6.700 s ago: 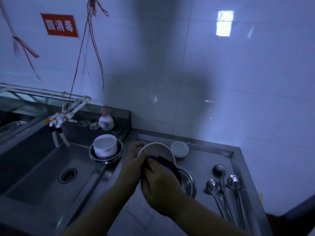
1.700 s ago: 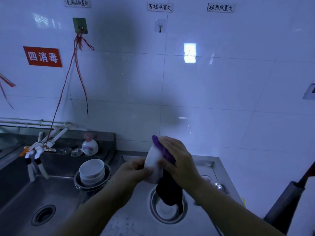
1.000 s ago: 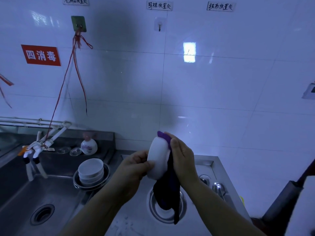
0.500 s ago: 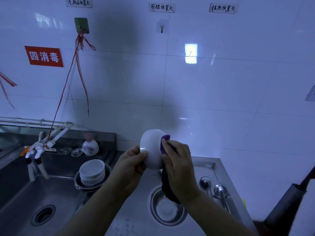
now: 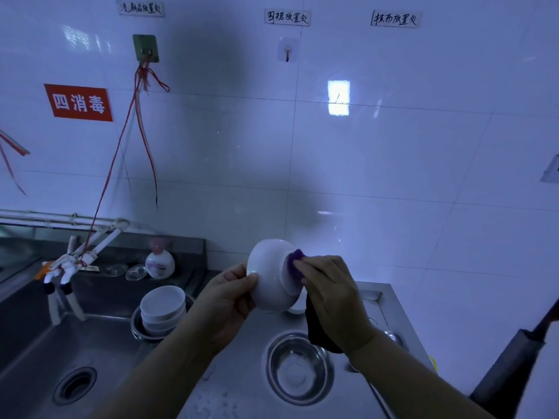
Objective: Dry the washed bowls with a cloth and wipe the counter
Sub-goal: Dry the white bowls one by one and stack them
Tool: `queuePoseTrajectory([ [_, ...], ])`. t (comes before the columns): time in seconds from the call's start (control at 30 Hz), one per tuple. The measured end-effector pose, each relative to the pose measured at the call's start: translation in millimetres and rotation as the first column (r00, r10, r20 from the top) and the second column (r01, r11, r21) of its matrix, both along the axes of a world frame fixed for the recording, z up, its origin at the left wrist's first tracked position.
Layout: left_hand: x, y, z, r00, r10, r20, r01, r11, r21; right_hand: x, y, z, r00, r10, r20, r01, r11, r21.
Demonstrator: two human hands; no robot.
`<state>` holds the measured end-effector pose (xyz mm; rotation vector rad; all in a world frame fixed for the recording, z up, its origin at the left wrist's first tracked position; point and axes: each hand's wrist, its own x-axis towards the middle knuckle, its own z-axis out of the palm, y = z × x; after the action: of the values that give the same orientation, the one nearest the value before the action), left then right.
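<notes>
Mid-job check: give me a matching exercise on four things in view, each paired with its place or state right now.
Things:
1. white ceramic bowl
2. purple cloth
3. stack of white bowls
4. empty round steel basin

Places or states:
A. resting on the steel counter below the hands
B. held up and turned on its side by the left hand
C. sitting in a steel dish beside the sink
D. pressed to the bowl's base by the right hand

Pairs: 1-B, 2-D, 3-C, 4-A

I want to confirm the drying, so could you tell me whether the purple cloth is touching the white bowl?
Touching: the head view shows the right hand pressing the purple cloth against the white bowl base.
</notes>
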<state>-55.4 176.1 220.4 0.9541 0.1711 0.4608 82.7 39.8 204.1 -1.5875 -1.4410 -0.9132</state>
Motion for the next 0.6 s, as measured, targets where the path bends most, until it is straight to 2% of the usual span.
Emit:
queuePoseTrajectory([
  [0.1,2.0,-9.1,0.2,0.999,0.008,-0.04,-0.006,0.999,0.054,-4.3,6.4,11.5,0.982,0.009,-0.189,0.005,0.997,0.073],
  [0.23,4.6,-20.9,3.2,0.999,-0.01,-0.045,0.012,0.999,0.04,-16.9,21.4,8.1,0.978,0.043,-0.202,-0.038,0.999,0.029],
  [0.3,4.9,-20.0,4.0,0.997,0.009,-0.074,-0.008,1.0,0.013,-19.2,24.1,0.0,0.991,0.033,-0.13,-0.028,0.999,0.044],
  [0.37,3.9,-18.0,4.8,0.995,0.018,-0.099,-0.021,0.999,-0.033,-20.2,23.4,-12.0,1.0,-0.004,0.017,0.004,0.999,0.038],
  [0.5,2.4,-17.1,8.3,0.996,0.037,-0.077,-0.053,0.975,-0.214,-25.6,14.0,-33.1,0.975,-0.011,0.222,0.014,1.0,-0.012],
  [0.6,4.9,-19.6,10.5,0.995,0.059,-0.078,-0.078,0.958,-0.276,-26.0,11.5,-32.9,0.963,0.01,0.27,-0.004,1.0,-0.023],
])
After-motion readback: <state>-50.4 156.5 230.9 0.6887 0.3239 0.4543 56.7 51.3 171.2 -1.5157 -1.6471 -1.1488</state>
